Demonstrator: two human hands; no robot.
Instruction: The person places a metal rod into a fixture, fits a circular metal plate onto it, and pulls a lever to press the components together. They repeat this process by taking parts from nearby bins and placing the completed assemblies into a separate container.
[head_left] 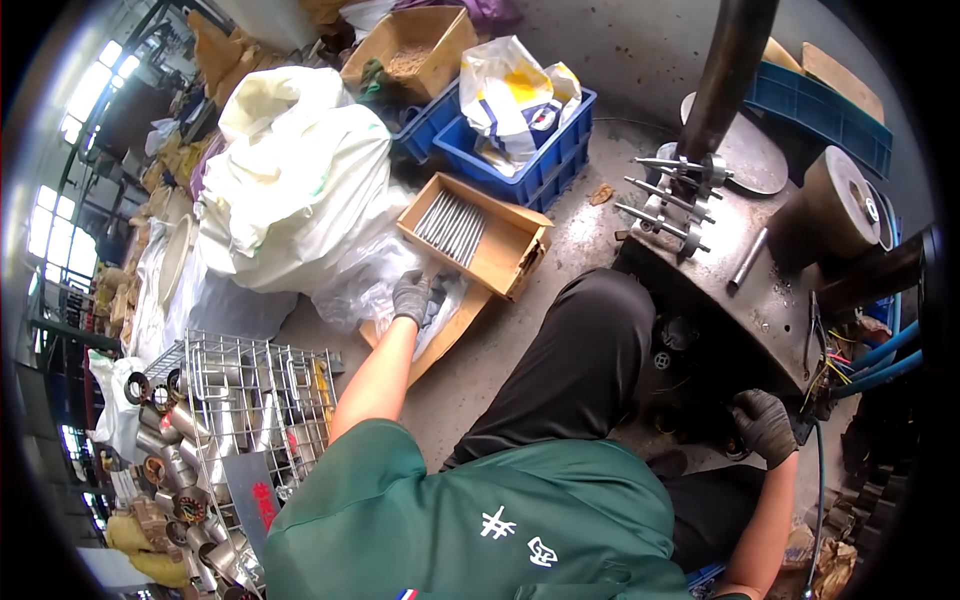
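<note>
Grey concrete floor (620, 60) runs under a cluttered workshop corner, with white sacks (290, 190) and blue crates (530, 150) beyond. Left hand (412, 298), gloved, reaches down beside a cardboard box (505, 250) of metal rods (452, 225), fingers curled over clear plastic (365, 290); whether they grip it is unclear. Right hand (765, 425), gloved, curls closed against the underside edge of a steel machine (730, 300). Nearby, a wire basket (250, 390) holds metal tubes.

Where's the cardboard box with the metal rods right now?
The shallow brown cardboard box of grey metal rods sits on the concrete floor ahead, just beyond the gloved left hand, beside the blue plastic crate.
</note>
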